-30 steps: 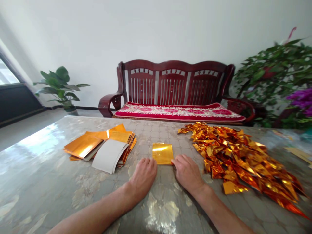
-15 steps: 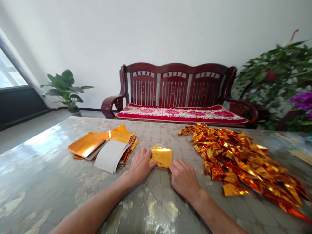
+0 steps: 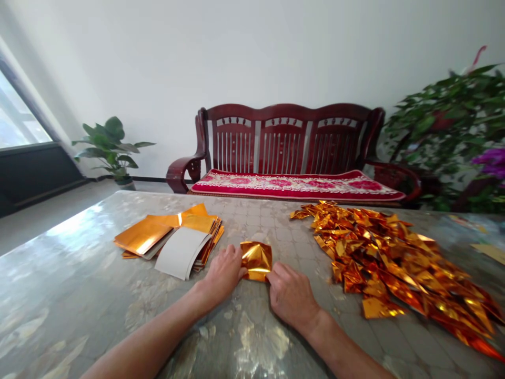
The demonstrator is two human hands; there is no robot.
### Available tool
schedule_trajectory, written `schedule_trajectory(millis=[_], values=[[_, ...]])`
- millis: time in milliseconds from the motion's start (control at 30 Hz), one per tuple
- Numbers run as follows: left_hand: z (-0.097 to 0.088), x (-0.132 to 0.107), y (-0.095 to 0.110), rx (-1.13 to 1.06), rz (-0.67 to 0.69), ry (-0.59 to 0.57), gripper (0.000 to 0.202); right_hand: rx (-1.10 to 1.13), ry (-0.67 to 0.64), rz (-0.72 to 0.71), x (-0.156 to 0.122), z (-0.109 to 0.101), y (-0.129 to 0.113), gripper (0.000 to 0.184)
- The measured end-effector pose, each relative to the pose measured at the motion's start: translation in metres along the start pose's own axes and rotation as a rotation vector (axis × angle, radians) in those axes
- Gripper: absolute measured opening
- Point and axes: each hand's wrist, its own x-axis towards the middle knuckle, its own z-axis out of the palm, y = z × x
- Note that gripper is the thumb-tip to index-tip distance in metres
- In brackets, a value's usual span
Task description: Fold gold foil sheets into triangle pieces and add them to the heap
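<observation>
A small rectangle of shiny gold foil paper (image 3: 256,259) is between my two hands, just above or on the table; creases fan across its face and a band runs along its near edge. My left hand (image 3: 224,271) grips its left side, thumb at the near left corner. At the near right corner, the curled fingers of my right hand (image 3: 291,290) pinch the paper. Left of my left hand lies a stack of gold foil sheets (image 3: 144,235), with pale backing sheets (image 3: 182,253) uppermost at the front. Folded gold foil pieces (image 3: 379,258) are heaped to the right.
The patterned, glossy table (image 3: 98,310) reflects window light at the left. Beyond its far edge stands a dark red wooden bench (image 3: 282,139) with a red floral cover (image 3: 292,184). Clear plastic (image 3: 463,226) lies at the far right. Potted plants (image 3: 112,145) flank the bench.
The gold paper has gone from a smooth face to a creased one with a band at its near edge. Both hands have shifted slightly left with it.
</observation>
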Motion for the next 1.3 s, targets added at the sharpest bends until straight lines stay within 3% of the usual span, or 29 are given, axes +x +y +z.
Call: schedule_trajectory(millis=[167,533,733,867,1300], values=[[0.004,-0.004,-0.001,-0.076,0.030,0.046,0.022,-0.008,-0.012,0.007,0.000,-0.001,-0.002,0.022],[0.020,0.004,-0.015,-0.504,0.025,0.149,0.075,-0.015,-0.011,0.009,0.000,-0.002,-0.002,0.020],[0.012,0.000,-0.017,-0.313,0.057,0.138,0.069,-0.018,-0.006,0.009,0.000,-0.001,-0.002,0.021],[0.011,-0.002,-0.011,-0.305,0.049,0.144,0.077,-0.019,-0.017,0.013,0.000,-0.001,-0.004,0.021],[0.030,0.011,-0.019,-0.703,0.024,0.190,0.088,-0.024,-0.002,0.016,0.000,-0.001,-0.005,0.020]])
